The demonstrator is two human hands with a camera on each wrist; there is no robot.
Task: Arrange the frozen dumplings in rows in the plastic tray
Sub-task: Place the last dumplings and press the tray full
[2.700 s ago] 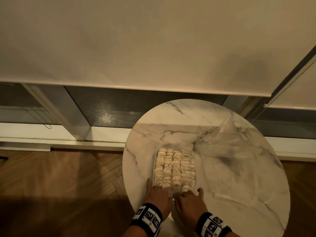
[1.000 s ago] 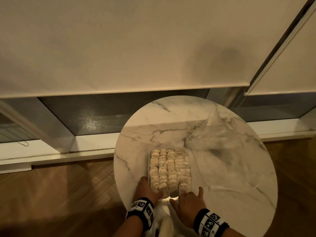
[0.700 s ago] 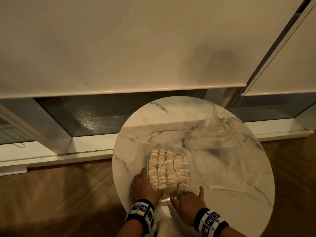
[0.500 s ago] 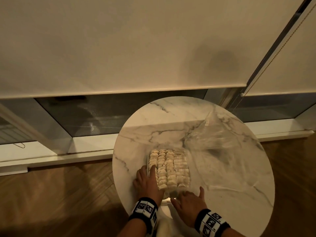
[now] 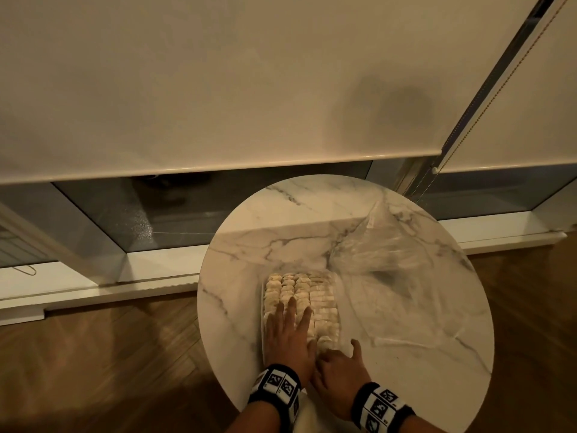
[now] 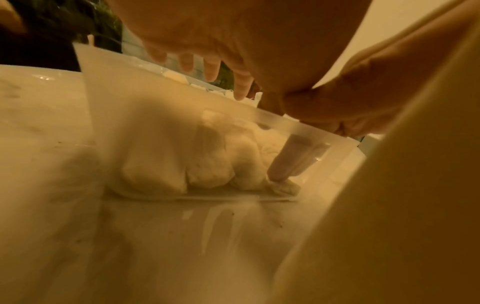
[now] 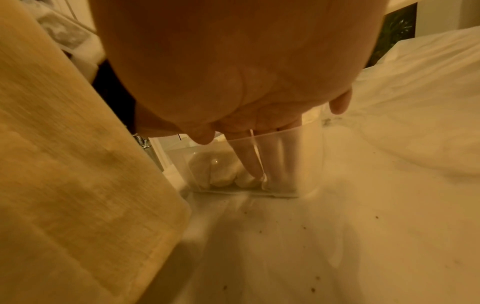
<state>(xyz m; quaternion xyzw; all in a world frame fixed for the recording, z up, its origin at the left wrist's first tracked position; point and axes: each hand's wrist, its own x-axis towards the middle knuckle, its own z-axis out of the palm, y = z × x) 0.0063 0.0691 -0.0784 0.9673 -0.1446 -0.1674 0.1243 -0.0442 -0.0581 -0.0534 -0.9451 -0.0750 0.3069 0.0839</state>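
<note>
A clear plastic tray [image 5: 261, 303] on the round marble table holds several rows of pale frozen dumplings [image 5: 321, 295]. My left hand [image 5: 288, 329] lies flat on the near left rows, its straight fingers pointing away from me; in the left wrist view the fingertips [image 6: 211, 71] reach out over the tray [image 6: 155, 123]. My right hand [image 5: 337, 364] is at the tray's near right corner, thumb out to the right. Its fingers [image 7: 249, 158] reach straight down inside the tray wall [image 7: 306, 164] and touch a dumpling [image 7: 244, 181] at the bottom.
A crumpled clear plastic bag [image 5: 384, 260] lies just right of and behind the tray. The marble table [image 5: 249, 245] has its near edge under my wrists. Beyond it are a window sill and roller blinds, with wooden floor on both sides.
My left hand has moved from the tray's near left side up onto the dumplings, fingers spread flat. My right hand has stayed at the near right corner.
</note>
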